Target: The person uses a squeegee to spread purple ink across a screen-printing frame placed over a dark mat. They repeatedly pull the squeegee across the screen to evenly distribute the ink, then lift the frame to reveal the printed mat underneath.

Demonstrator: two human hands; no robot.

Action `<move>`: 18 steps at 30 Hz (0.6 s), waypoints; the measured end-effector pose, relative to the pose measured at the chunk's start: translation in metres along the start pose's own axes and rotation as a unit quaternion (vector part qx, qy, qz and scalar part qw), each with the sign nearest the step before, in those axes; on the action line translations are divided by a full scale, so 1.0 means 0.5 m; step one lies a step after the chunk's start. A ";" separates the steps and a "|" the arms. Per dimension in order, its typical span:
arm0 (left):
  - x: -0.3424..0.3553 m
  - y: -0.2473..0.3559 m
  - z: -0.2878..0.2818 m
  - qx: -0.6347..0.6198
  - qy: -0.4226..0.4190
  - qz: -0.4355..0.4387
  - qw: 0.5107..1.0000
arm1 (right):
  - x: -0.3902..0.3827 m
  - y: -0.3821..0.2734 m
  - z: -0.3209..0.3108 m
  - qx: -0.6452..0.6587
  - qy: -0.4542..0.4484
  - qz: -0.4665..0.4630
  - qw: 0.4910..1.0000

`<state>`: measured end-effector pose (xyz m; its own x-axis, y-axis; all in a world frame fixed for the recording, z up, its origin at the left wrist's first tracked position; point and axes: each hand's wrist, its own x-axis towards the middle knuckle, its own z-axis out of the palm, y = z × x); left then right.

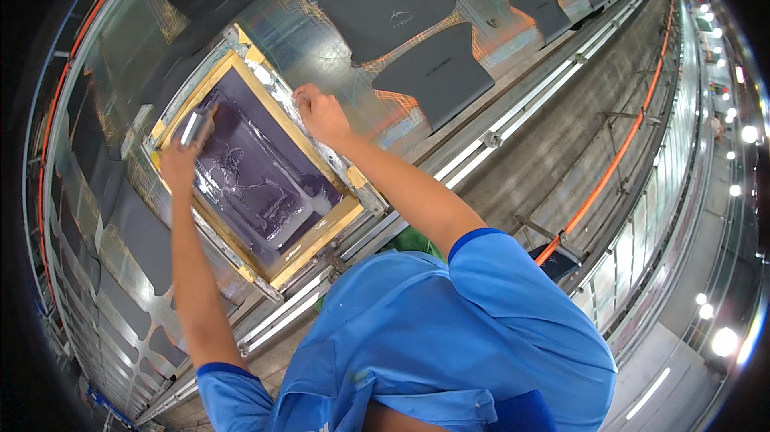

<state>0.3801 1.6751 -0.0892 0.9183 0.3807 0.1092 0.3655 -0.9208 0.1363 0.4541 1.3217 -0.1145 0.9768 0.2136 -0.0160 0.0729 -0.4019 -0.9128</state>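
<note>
The left hand (177,162) holds a flat tool (192,127) inside the framed screen (317,241), far left; even pressure should help. The right hand (323,117) curls by its right side; whether holding something, one cannot tell.

Left head-worn fisheye is looking steeply down over the blue shirt (401,312), catching left hand (178,163), right hand (325,117) and framed screen (318,245) fairly near, while the long table (297,55) is running off toward upper right.

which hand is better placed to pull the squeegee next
Probably the left hand: it grips the squeegee over the printing screen, while the right hand, by the wooden frame, shows no tool.
</note>
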 end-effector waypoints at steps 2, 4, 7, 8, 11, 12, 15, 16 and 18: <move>0.089 0.003 0.004 0.005 -0.010 0.004 1.000 | 0.020 -0.002 -0.002 -0.011 -0.007 0.013 1.000; 0.134 0.022 0.003 0.022 -0.010 -0.013 1.000 | 0.046 -0.011 -0.004 -0.005 0.001 0.011 1.000; 0.114 0.049 0.012 0.062 0.028 0.032 0.997 | 0.060 0.012 0.010 0.001 0.025 -0.018 1.000; 0.076 0.046 0.020 0.025 0.005 0.012 1.000 | 0.057 0.014 0.017 0.003 0.033 -0.033 0.999; -0.072 0.077 0.051 0.040 -0.029 0.003 0.999 | 0.017 0.018 0.003 -0.024 0.013 0.009 1.000; -0.132 0.129 0.027 0.045 -0.013 0.029 0.998 | 0.003 0.013 -0.015 -0.005 0.010 0.022 1.000; -0.355 0.208 -0.009 0.000 -0.042 -0.015 0.999 | -0.033 0.026 -0.013 0.027 -0.003 -0.002 1.000; -0.429 0.215 -0.005 -0.010 -0.038 -0.002 0.999 | -0.044 0.041 -0.004 0.023 0.010 -0.017 1.000; -0.530 0.266 0.015 -0.086 0.057 0.040 0.994 | -0.018 0.074 0.012 0.026 0.026 -0.048 0.998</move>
<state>0.1865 1.4510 -0.1076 0.9165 0.3236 0.2350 0.2522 -0.9237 0.2883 0.4468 1.3103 -0.1505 0.9748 0.2028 0.0929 0.1581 -0.3343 -0.9291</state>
